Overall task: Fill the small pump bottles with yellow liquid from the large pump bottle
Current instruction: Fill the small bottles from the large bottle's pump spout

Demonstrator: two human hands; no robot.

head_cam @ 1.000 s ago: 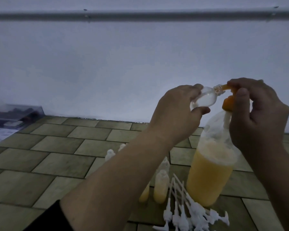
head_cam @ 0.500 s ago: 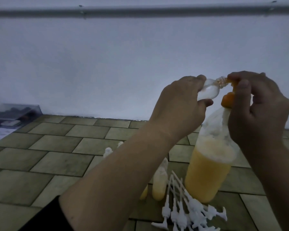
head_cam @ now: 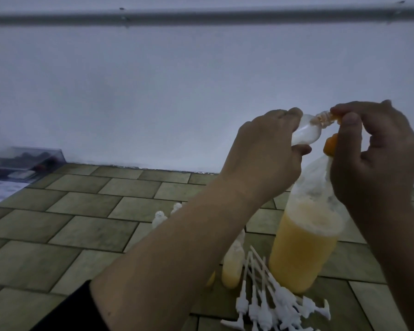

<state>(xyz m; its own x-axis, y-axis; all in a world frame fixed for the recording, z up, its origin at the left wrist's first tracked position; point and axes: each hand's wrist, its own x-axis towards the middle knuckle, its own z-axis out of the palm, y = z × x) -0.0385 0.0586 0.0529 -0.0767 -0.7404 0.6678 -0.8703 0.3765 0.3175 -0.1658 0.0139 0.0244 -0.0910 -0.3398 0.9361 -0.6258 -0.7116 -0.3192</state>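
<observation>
The large pump bottle [head_cam: 301, 249] stands on the tiled floor at the right, about half full of yellow liquid, with an orange pump head [head_cam: 330, 146] on top. My right hand [head_cam: 378, 154] is closed over the pump head and its nozzle. My left hand [head_cam: 265, 154] holds a small clear bottle [head_cam: 141, 133] tilted sideways, its neck against the orange nozzle. The small bottle looks almost empty. Small bottles with yellow liquid [head_cam: 232, 266] stand by the big bottle, partly behind my left forearm.
Several loose white pump tops [head_cam: 273, 304] lie in a pile in front of the large bottle. Two empty small bottles [head_cam: 160, 217] stand further back behind my forearm. A clear plastic box [head_cam: 22, 161] sits at the far left by the white wall.
Both hands and the small bottle sit slightly higher in the view than a second ago; the small bottle's neck stays at the nozzle. The view has shifted a little.
</observation>
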